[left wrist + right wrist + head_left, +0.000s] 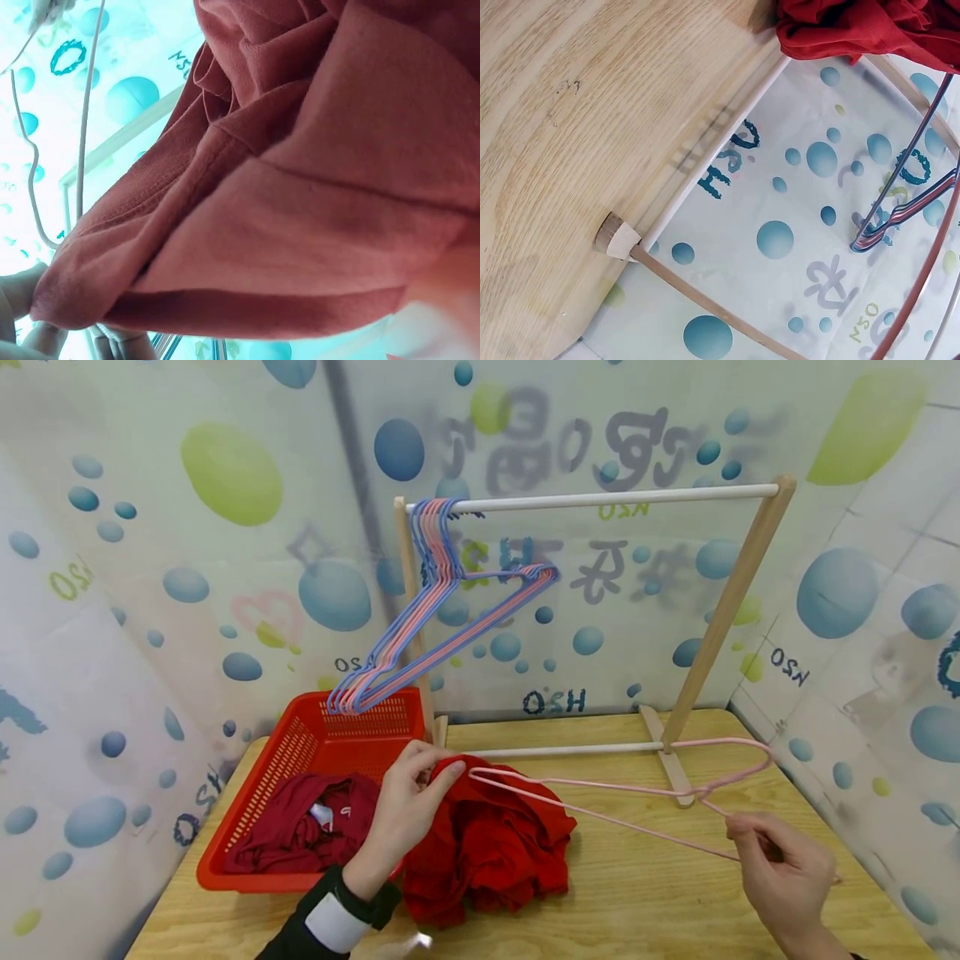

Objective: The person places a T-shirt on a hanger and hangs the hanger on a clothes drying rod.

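Observation:
My left hand (411, 797) pinches the upper edge of a bunched red garment (510, 852), which hangs down over the table in the head view. In the left wrist view the garment's cloth (300, 187) fills most of the picture, with fingertips at its lower left corner. On the right, my right hand (787, 868) grips one end of a pink clothes hanger (600, 787). The hanger lies sideways, its hook toward the far right, its other end overlapping the red cloth near my left fingers. Part of the hanger is hidden behind my right hand.
A red plastic basket (258, 810) at the left holds a dark red garment (315, 835). Behind stands a rack with a white rail (615, 499) and wooden posts (723, 618). Several blue and pink hangers (442, 610) hang at its left end, over the basket.

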### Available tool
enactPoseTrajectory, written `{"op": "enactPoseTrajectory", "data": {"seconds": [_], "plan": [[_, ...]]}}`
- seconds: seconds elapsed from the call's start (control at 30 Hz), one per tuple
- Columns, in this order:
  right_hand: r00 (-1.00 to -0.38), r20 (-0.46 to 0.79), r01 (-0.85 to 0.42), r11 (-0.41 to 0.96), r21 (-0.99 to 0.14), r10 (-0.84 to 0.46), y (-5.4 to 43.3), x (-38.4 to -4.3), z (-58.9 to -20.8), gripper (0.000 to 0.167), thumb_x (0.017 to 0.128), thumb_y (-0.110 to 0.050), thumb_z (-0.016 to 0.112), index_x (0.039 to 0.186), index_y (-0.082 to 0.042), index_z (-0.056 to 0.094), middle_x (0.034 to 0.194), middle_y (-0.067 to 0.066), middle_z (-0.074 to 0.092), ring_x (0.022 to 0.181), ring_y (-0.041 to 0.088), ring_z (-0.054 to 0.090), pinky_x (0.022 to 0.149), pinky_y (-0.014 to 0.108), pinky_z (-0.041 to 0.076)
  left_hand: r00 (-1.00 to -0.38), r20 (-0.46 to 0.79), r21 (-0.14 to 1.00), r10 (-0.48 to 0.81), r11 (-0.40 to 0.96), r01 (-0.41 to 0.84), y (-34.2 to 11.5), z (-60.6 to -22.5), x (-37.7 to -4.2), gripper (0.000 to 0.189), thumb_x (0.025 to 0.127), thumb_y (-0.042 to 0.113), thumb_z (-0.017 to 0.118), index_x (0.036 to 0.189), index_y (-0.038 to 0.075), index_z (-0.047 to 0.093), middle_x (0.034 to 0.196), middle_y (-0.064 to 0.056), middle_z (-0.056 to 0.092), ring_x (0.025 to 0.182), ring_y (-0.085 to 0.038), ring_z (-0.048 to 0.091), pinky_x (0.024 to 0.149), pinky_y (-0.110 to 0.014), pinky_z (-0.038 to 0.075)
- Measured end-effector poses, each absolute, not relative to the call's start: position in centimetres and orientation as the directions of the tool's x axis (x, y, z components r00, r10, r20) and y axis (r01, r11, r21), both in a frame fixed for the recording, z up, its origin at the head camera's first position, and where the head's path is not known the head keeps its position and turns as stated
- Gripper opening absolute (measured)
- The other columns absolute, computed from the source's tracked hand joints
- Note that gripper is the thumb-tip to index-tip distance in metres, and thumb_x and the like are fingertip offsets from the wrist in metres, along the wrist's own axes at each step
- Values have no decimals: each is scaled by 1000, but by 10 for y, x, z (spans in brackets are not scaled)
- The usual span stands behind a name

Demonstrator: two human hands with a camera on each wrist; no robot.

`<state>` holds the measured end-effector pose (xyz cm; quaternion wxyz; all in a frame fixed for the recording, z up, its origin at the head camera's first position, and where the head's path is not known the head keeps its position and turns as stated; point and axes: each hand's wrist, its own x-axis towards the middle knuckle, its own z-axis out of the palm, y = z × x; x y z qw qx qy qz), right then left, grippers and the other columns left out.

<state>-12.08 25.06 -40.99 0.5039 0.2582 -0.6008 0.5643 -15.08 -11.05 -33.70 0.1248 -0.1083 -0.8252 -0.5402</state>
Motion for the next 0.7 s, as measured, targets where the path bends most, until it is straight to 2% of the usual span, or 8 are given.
{"op": "enactPoseTrajectory", "data": {"seconds": [0.13, 0.4, 0.57, 0.7], "plan": [[-361, 899, -879, 232, -417, 249, 248, -121, -411, 17, 81, 12, 64, 65, 17, 63, 70, -3, 69, 50, -3, 48, 42, 10, 29, -945, 323, 868, 53, 381, 318, -109, -337, -151, 12, 86, 7, 67, 96, 4, 72, 79, -3, 47, 68, -12, 38, 60, -22, 32], [-381, 889, -867, 235, -439, 255, 243, -123, -414, 18, 81, 10, 66, 65, 18, 62, 69, -4, 69, 46, -4, 45, 39, 12, 26, -934, 341, 860, 104, 366, 355, -113, -362, -165, 11, 87, 22, 68, 96, 18, 73, 88, 2, 59, 76, -13, 48, 62, -23, 40], [-399, 882, -848, 266, -459, 251, 238, -125, -416, 12, 80, 13, 63, 69, 12, 68, 69, -7, 68, 45, -4, 44, 38, 12, 24, -920, 368, 842, 135, 371, 391, -114, -363, -166, 14, 87, 30, 67, 96, 21, 73, 88, 4, 64, 75, -12, 50, 55, -23, 39], [-406, 878, -845, 261, -466, 254, 233, -127, -416, 12, 79, 17, 61, 72, 11, 69, 69, -7, 68, 46, -5, 46, 38, 13, 25, -913, 374, 830, 165, 379, 409, -114, -361, -165, 14, 88, 34, 65, 96, 24, 73, 86, 7, 64, 74, -12, 50, 56, -21, 36]]}}
